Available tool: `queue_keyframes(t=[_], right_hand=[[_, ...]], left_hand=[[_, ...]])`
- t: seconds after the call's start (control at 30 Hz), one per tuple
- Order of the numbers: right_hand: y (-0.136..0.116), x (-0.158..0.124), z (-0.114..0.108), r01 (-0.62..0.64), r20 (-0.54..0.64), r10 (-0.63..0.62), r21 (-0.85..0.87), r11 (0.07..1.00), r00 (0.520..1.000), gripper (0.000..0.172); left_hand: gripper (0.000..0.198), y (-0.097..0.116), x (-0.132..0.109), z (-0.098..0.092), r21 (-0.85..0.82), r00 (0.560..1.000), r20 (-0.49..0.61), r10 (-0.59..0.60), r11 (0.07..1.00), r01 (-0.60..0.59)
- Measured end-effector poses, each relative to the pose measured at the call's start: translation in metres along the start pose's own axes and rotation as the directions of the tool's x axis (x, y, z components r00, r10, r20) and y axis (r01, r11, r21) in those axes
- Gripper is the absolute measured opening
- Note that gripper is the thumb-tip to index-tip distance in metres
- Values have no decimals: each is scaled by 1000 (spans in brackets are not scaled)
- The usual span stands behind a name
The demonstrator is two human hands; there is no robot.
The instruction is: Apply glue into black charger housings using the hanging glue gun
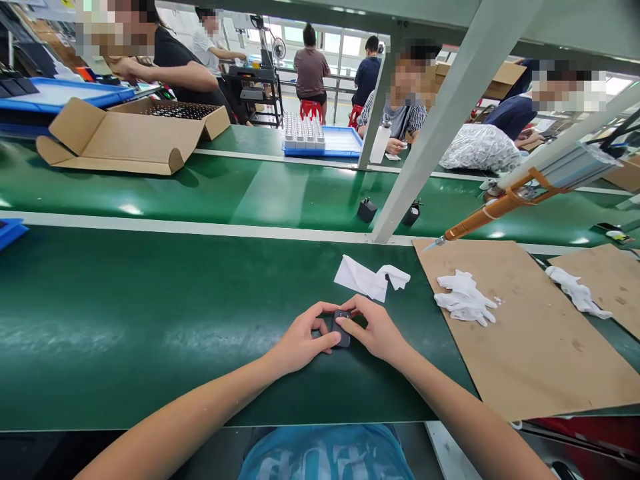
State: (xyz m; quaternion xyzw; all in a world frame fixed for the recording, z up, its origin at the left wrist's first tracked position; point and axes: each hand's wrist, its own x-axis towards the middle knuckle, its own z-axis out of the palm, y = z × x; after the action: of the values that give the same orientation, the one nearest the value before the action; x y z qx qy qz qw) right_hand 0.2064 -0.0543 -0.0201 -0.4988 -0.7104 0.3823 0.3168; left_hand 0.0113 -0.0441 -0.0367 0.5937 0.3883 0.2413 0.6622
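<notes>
Between my two hands is a small black rectangular device [342,333] with rounded corners, just over the green bench top. My left hand [306,337] grips its left side, thumb near the lower edge and forefinger at the top. From the right, my right hand [376,328] holds it with the forefinger at its upper end and the thumb across its face. Fingers cover part of the device, so its details are too small to tell. Just beyond my hands lie white paper pieces [364,277], one of them crumpled.
Cardboard [540,333] covers the bench at right, with white gloves [464,297] on it. An orange dispenser tool [480,217] hangs above its far corner. A grey post [440,127] slants up ahead. Black adapters [367,211] sit on the green belt [210,193]. Several co-workers sit beyond.
</notes>
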Motion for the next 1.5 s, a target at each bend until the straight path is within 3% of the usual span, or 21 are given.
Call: queue_keyframes(t=[0.13,0.23,0.33,0.43,0.47,0.57,0.67,0.77,0.87,0.93,1.1,1.23,1.3,1.37,1.43,1.5], right_hand=[[5,1,1,-18,-11,19,97,995,1000,17],[5,1,-6,-17,44,9,179,984,999,22],[1,-2,-15,11,150,-37,174,985,988,42],[-1,-6,-18,66,234,-83,77,995,969,85],[-2,-8,-17,78,238,-86,43,996,967,91],[-2,-12,-11,86,203,-83,-5,996,976,86],[-2,-5,-9,70,165,-68,-6,998,984,85],[-2,25,-11,89,153,-83,-32,996,985,85],[-3,76,-4,146,170,-135,-51,988,976,86],[-4,112,8,168,176,-155,-62,984,972,87],[-7,170,37,230,235,-194,-136,964,953,90],[-4,187,18,268,298,-189,-252,930,936,93],[-2,201,-2,220,221,-147,-359,907,964,81],[0,220,-19,99,50,-86,-480,871,995,60],[1,242,-27,-49,-115,-22,-577,815,993,45],[0,262,-27,-165,-207,38,-644,747,978,39]], left_hand=[[47,-5,0,-1,10,1000,-5,17,1000,-17],[50,-4,0,-2,-51,999,38,8,999,-6],[48,0,1,-4,-130,1000,16,21,991,-18],[44,5,3,-7,-157,992,-109,64,984,-81],[43,6,4,-9,-153,984,-158,80,983,-104],[39,10,7,-15,-132,944,-307,125,976,-172],[32,13,9,-22,-110,869,-454,197,955,-274],[27,14,9,-31,-81,794,-541,277,923,-377],[25,12,10,-37,-37,715,-611,341,889,-456],[23,9,12,-40,2,684,-625,376,877,-480],[22,-2,18,-43,64,725,-570,386,901,-430],[24,-7,22,-44,77,752,-549,364,918,-388],[25,-9,23,-44,84,761,-538,362,922,-379],[26,-10,25,-43,93,768,-525,366,922,-376],[27,-10,26,-43,104,771,-517,371,922,-374],[28,-12,26,-43,115,775,-510,374,922,-369]])
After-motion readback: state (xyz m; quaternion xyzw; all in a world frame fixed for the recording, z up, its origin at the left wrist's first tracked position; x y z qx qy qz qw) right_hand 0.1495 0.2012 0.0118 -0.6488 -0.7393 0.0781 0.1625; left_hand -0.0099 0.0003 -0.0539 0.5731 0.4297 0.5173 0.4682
